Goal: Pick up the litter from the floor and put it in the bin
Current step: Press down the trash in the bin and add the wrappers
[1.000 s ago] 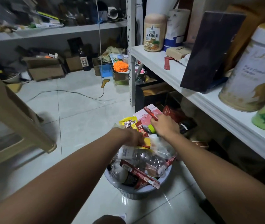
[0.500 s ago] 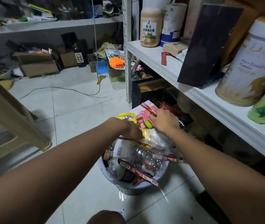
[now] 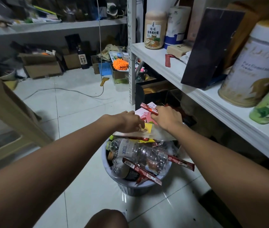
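A grey plastic bin [image 3: 135,188] stands on the tiled floor, heaped with litter: a clear plastic bottle [image 3: 140,153], red sachet wrappers [image 3: 141,171] and crumpled clear plastic. My left hand [image 3: 130,121] presses down on a yellow packet [image 3: 148,128] at the far rim of the bin. My right hand [image 3: 166,118] is closed on a bundle of wrappers, with a red sachet [image 3: 149,108] and a pink carton [image 3: 144,115] sticking out past the fingers. Both hands are over the far side of the bin.
A white metal shelf unit [image 3: 196,89] with tins and boxes runs along the right, close to the bin. A beige plastic stool [image 3: 7,111] stands at left. A cable [image 3: 68,91] lies on the floor. Cardboard boxes [image 3: 41,66] line the back wall. My knee [image 3: 107,218] is at the bottom.
Both hands have pushed a little further over the far rim of the bin, with the litter pressed lower. The yellow packet is now mostly hidden under my left hand.
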The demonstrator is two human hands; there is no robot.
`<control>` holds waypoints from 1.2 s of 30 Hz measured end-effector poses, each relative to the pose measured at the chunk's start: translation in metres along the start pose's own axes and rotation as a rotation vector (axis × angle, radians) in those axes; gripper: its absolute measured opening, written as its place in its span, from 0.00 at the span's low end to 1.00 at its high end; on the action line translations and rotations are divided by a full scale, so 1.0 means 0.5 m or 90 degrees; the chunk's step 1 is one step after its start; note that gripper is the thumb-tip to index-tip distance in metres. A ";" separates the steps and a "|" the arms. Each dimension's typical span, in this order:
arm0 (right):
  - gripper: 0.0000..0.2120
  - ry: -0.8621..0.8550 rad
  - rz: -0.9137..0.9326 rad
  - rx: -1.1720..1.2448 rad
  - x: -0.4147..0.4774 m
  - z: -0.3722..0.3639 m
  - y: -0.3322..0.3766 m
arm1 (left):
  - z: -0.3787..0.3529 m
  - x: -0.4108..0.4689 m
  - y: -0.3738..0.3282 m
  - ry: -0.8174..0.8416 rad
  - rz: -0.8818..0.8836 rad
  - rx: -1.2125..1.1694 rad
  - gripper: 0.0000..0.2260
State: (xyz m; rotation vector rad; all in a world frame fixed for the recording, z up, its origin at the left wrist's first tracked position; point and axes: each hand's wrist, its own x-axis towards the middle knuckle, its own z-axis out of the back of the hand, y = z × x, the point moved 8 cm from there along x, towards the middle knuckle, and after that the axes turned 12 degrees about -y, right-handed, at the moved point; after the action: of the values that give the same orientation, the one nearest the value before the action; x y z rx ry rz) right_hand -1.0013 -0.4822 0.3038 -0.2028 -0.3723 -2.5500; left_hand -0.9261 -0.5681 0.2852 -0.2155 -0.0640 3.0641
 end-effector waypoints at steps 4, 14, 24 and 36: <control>0.11 0.003 0.024 -0.005 0.002 0.018 0.013 | 0.015 -0.004 0.002 -0.032 0.000 -0.017 0.14; 0.15 0.065 0.054 0.023 -0.025 0.034 0.017 | 0.048 -0.040 0.009 -0.072 0.025 -0.004 0.14; 0.22 0.093 0.124 -0.019 -0.089 0.046 0.029 | 0.071 -0.127 0.072 -0.151 0.166 0.000 0.16; 0.19 0.176 0.099 0.022 -0.185 0.029 -0.116 | 0.073 -0.155 0.024 -0.204 0.170 0.034 0.16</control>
State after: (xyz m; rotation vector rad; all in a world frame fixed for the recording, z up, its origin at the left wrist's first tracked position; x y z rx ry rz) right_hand -0.9544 -0.3844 0.2844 0.1292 -0.2813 -2.3744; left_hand -0.8557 -0.5871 0.3312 0.2959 0.0327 3.3281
